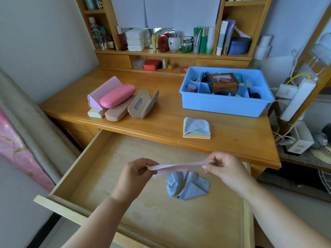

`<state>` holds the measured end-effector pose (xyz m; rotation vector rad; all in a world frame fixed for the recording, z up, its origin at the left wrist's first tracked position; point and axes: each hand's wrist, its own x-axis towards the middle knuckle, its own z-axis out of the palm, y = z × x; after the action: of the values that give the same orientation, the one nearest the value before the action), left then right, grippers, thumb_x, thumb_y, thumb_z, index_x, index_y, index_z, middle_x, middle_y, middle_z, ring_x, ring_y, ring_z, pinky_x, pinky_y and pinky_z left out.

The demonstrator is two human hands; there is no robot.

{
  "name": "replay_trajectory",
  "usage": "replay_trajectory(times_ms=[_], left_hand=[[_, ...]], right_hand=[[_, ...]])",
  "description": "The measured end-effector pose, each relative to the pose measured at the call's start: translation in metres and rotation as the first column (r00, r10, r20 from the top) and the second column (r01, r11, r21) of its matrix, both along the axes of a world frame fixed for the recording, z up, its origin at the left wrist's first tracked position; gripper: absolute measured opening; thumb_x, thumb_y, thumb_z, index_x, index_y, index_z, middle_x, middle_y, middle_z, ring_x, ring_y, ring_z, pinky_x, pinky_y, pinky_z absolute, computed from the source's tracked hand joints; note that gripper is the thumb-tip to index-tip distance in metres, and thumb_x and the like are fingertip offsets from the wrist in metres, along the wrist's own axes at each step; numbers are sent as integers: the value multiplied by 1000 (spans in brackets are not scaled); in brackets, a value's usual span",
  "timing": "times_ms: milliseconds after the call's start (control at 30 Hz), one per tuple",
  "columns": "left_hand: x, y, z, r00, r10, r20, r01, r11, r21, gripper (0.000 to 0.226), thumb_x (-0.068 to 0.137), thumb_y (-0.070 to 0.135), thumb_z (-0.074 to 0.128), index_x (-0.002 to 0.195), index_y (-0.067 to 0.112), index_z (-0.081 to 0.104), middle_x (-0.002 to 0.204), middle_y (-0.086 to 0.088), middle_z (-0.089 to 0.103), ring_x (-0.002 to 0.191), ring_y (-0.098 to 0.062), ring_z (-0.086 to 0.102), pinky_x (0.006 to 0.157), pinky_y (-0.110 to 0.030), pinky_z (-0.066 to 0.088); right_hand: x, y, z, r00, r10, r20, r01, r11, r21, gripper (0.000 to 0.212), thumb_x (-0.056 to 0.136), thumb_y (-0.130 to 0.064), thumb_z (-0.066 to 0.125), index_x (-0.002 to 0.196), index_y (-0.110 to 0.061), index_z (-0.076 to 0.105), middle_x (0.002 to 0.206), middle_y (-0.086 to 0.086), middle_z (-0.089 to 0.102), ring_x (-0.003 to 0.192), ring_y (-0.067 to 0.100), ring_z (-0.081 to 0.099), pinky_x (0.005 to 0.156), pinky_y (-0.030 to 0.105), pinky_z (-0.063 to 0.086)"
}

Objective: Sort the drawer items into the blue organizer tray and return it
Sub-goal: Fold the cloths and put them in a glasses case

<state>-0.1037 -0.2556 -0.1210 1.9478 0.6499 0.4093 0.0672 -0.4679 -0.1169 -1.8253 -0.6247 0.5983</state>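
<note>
Above the open wooden drawer (77, 167), my left hand (134, 173) and my right hand (227, 169) each pinch one end of a pale pink cloth (179, 167), which is stretched flat between them. A crumpled grey-blue cloth (187, 187) lies on the drawer floor just below it. On the desk, a folded stack of cloths (196, 128), grey on top with yellow and pink beneath, sits in front of the blue organizer tray (222, 104). The tray holds a brown box (223, 83) and small items in its compartments.
Several glasses cases (118, 102) lie grouped at the left of the desk (161, 120), one of them open. Shelves behind carry bottles, jars and boxes. Power strips and cables (293, 97) hang at the right. A bed edge runs along the left.
</note>
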Motion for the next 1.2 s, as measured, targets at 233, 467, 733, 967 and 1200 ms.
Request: replay_trajectory(times_ms=[233, 467, 733, 967, 1200], left_hand=[[-27, -17, -57, 937, -227, -265, 243, 969, 33, 14, 79, 4, 70, 74, 17, 75, 64, 16, 65, 62, 5, 57, 64, -16, 44], [-6, -15, -87, 890, -148, -432, 144, 989, -43, 32, 78, 1, 57, 62, 27, 65, 47, 12, 60, 46, 2, 54, 52, -13, 42], [32, 4, -115, 823, 31, -567, -26, 1000, 17, 36, 81, 20, 65, 54, 17, 42, 52, 2, 47, 51, -18, 43, 49, -23, 32], [44, 7, -120, 789, 66, -611, 27, 990, 142, 18, 74, 22, 65, 74, 23, 48, 71, 9, 51, 68, -16, 52, 55, -24, 36], [60, -4, -116, 871, -154, -466, 360, 847, 392, 39, 83, 28, 62, 120, 20, 55, 119, 0, 48, 111, -20, 47, 92, -26, 37]], right_hand=[[-32, -26, -61, 994, 111, -16, -110, 939, -327, 19, 77, -6, 72, 67, -21, 69, 76, -4, 72, 75, 8, 65, 72, 21, 48], [-27, -16, -95, 999, 2, -35, -17, 900, -436, 28, 85, -21, 66, 59, -18, 58, 53, -6, 51, 52, 9, 41, 52, 23, 31], [0, 23, -104, 989, -139, 57, 149, 865, -480, 23, 83, -15, 62, 63, -21, 52, 59, -7, 52, 63, 18, 49, 58, 28, 35], [5, 36, -116, 984, -63, 169, 160, 738, -656, 6, 84, -25, 58, 81, -29, 54, 81, -11, 59, 81, 17, 59, 66, 27, 42], [0, 51, -103, 823, 310, 476, 3, 835, -550, 27, 79, -20, 62, 106, -25, 62, 108, -4, 54, 97, 18, 58, 74, 26, 38]])
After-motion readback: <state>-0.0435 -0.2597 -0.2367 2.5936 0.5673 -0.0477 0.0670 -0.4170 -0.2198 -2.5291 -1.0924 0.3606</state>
